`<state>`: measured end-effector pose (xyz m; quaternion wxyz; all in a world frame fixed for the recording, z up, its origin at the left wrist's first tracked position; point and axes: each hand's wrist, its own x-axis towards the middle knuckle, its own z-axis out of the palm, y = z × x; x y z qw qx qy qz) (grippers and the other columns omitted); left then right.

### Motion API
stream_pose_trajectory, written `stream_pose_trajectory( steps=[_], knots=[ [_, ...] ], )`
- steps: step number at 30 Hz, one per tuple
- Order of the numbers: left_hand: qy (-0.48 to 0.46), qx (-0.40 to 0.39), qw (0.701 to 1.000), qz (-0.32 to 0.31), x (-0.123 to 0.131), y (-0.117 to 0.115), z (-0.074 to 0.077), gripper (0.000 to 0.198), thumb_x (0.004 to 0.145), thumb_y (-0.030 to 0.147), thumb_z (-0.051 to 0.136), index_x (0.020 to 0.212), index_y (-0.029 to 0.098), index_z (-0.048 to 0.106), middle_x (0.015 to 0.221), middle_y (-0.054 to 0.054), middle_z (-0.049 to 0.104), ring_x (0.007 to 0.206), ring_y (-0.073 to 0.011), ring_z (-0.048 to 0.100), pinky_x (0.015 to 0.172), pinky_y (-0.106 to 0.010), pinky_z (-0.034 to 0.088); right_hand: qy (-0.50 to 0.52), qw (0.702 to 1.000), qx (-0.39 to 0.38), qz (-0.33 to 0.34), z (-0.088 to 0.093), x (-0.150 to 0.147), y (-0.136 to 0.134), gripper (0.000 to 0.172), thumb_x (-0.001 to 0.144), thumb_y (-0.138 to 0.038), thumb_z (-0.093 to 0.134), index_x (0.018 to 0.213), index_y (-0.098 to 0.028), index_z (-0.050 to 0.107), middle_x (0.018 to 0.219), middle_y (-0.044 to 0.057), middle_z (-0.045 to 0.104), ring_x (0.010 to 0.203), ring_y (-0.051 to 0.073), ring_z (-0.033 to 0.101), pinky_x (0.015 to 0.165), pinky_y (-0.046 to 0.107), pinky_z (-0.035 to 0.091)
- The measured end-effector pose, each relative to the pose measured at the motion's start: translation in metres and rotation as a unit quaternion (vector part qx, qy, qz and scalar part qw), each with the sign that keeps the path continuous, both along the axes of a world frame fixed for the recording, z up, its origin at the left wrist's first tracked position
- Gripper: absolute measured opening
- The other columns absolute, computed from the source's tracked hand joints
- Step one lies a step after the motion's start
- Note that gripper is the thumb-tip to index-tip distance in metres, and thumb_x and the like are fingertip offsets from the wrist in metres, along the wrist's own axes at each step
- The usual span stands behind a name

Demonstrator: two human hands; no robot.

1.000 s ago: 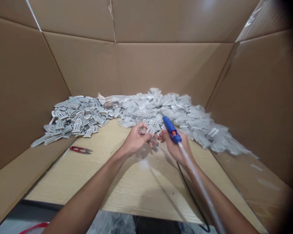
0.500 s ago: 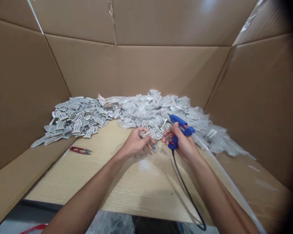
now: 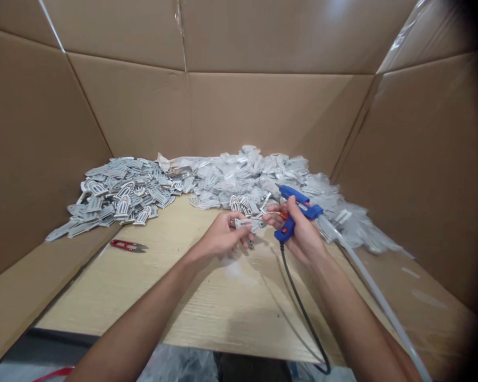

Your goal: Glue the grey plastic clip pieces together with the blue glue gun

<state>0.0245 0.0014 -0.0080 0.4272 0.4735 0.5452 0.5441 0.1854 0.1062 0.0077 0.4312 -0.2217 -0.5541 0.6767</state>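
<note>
My left hand [image 3: 225, 233] pinches a flat grey arch-shaped piece [image 3: 247, 224] between thumb and fingers, over the middle of the table. To its right, my right hand [image 3: 298, 228] is wrapped round the grip of a blue glue gun [image 3: 300, 204], nozzle pointing up and left. A long translucent glue stick [image 3: 376, 297] runs from the gun's rear along my right forearm, and a black cord [image 3: 298, 300] hangs from its handle. Just beyond my hands lie several white-and-grey window-shaped pieces [image 3: 245, 206], partly hidden by my fingers.
At the back left is a heap of grey window-shaped pieces [image 3: 123, 183]. Pieces in clear plastic [image 3: 242, 175] are piled along the back and right. Red thread snips [image 3: 127, 245] lie on the wooden table [image 3: 143, 281] at left. Cardboard walls [image 3: 279, 116] enclose the workspace.
The grey piece in my left hand has turned, its flat face now showing more and its end pointing right. My right hand and the glue gun have shifted slightly.
</note>
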Motion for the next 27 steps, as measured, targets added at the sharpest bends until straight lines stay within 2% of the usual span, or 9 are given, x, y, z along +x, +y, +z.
stream_pose_trajectory(
  steps=[3, 5, 9, 12, 15, 18, 21, 24, 27],
  knots=[
    [-0.021, 0.016, 0.999, 0.031, -0.001, 0.002, 0.003, 0.027, 0.085, 0.036, 0.075, 0.089, 0.015, 0.059, 0.076, -0.007, 0.074, 0.052, -0.0104, 0.065, 0.040, -0.016, 0.038, -0.056, 0.998, 0.027, 0.029, -0.003, 0.001, -0.001, 0.057, 0.080, -0.077, 0.065, 0.080, -0.020, 0.066, 0.072, 0.005, 0.071, 0.056, 0.015, 0.066, 0.051, 0.025, 0.052],
    [-0.037, 0.036, 0.998, 0.031, -0.001, 0.003, 0.005, 0.028, 0.084, 0.036, 0.076, 0.091, 0.014, 0.060, 0.076, -0.007, 0.074, 0.052, -0.0106, 0.065, 0.041, -0.016, 0.040, -0.098, 0.994, 0.049, 0.021, -0.007, -0.001, -0.002, 0.057, 0.080, -0.078, 0.065, 0.078, -0.021, 0.063, 0.069, 0.004, 0.070, 0.054, 0.015, 0.065, 0.048, 0.025, 0.049],
    [-0.034, 0.050, 0.998, 0.000, -0.001, 0.001, 0.008, 0.028, 0.083, 0.035, 0.076, 0.093, 0.013, 0.063, 0.075, -0.007, 0.073, 0.053, -0.0114, 0.065, 0.042, -0.018, 0.040, -0.122, 0.991, 0.049, -0.002, -0.012, -0.005, -0.003, 0.055, 0.076, -0.077, 0.069, 0.079, -0.022, 0.062, 0.071, 0.004, 0.070, 0.067, 0.020, 0.071, 0.058, 0.029, 0.056],
    [-0.006, 0.037, 0.999, -0.010, 0.001, -0.001, 0.007, 0.023, 0.084, 0.031, 0.073, 0.095, 0.012, 0.066, 0.073, -0.006, 0.072, 0.052, -0.0104, 0.062, 0.043, -0.018, 0.039, -0.070, 0.997, 0.021, 0.001, -0.008, -0.005, -0.004, 0.052, 0.077, -0.073, 0.072, 0.082, -0.022, 0.065, 0.084, 0.006, 0.074, 0.084, 0.023, 0.074, 0.067, 0.030, 0.059],
    [0.031, 0.049, 0.997, 0.041, 0.001, 0.000, 0.005, 0.014, 0.083, 0.025, 0.072, 0.086, 0.012, 0.066, 0.067, -0.003, 0.069, 0.050, -0.0095, 0.058, 0.046, -0.019, 0.041, 0.005, 1.000, 0.024, 0.011, 0.000, -0.002, -0.005, 0.049, 0.075, -0.069, 0.077, 0.083, -0.022, 0.065, 0.097, 0.007, 0.074, 0.096, 0.025, 0.074, 0.079, 0.032, 0.059],
    [0.041, 0.070, 0.988, 0.130, -0.003, 0.004, 0.002, 0.015, 0.081, 0.025, 0.072, 0.074, 0.014, 0.063, 0.063, 0.000, 0.065, 0.048, -0.0090, 0.054, 0.048, -0.020, 0.041, 0.018, 0.999, 0.047, 0.020, 0.002, 0.001, -0.005, 0.051, 0.075, -0.071, 0.076, 0.081, -0.022, 0.060, 0.096, 0.005, 0.071, 0.081, 0.020, 0.072, 0.067, 0.029, 0.057],
    [0.044, 0.087, 0.978, 0.185, -0.010, 0.008, -0.001, 0.018, 0.080, 0.030, 0.074, 0.076, 0.015, 0.064, 0.062, 0.002, 0.060, 0.049, -0.0084, 0.050, 0.047, -0.020, 0.039, -0.034, 0.994, 0.093, 0.043, 0.000, 0.003, -0.005, 0.058, 0.078, -0.079, 0.066, 0.084, -0.021, 0.063, 0.084, 0.003, 0.068, 0.059, 0.013, 0.062, 0.050, 0.024, 0.045],
    [0.069, 0.099, 0.972, 0.203, -0.016, 0.010, -0.004, 0.023, 0.082, 0.035, 0.073, 0.076, 0.016, 0.063, 0.066, 0.003, 0.058, 0.052, -0.0080, 0.049, 0.048, -0.019, 0.039, -0.127, 0.979, 0.155, 0.042, -0.001, 0.007, -0.007, 0.067, 0.079, -0.085, 0.058, 0.087, -0.019, 0.067, 0.075, 0.003, 0.067, 0.050, 0.010, 0.055, 0.046, 0.023, 0.039],
    [0.055, 0.100, 0.976, 0.187, -0.016, 0.011, -0.005, 0.020, 0.086, 0.036, 0.068, 0.086, 0.017, 0.061, 0.073, 0.001, 0.061, 0.059, -0.0108, 0.057, 0.049, -0.020, 0.044, -0.220, 0.953, 0.205, 0.029, -0.001, 0.010, -0.009, 0.073, 0.081, -0.089, 0.047, 0.077, -0.018, 0.066, 0.069, 0.004, 0.068, 0.048, 0.011, 0.056, 0.047, 0.024, 0.040]
  ],
)
